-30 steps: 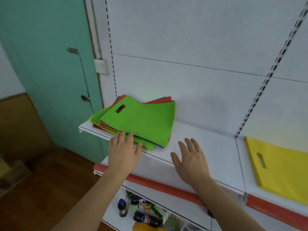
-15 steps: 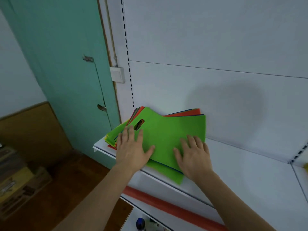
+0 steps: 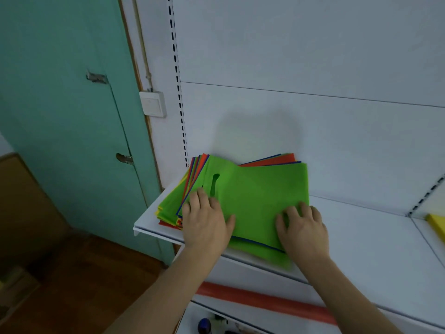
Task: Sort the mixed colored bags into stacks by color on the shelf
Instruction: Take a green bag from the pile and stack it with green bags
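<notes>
A mixed pile of flat bags lies at the left end of the white shelf, with green, red, blue and yellow edges showing. A green bag with a cut-out handle lies on top. My left hand rests flat on the top bag's near left corner, fingers spread beside the handle hole. My right hand presses on the bag's near right corner with bent fingers. A yellow bag shows at the far right edge on the neighbouring shelf section.
A teal door and a wall switch stand left of the shelving. A red price strip runs along the shelf front. Bottles sit on the lower shelf. Wooden floor lies at the lower left.
Both hands moved from the shelf's front edge onto the top green bag. The view swung left, so the yellow bag slid to the right edge.
</notes>
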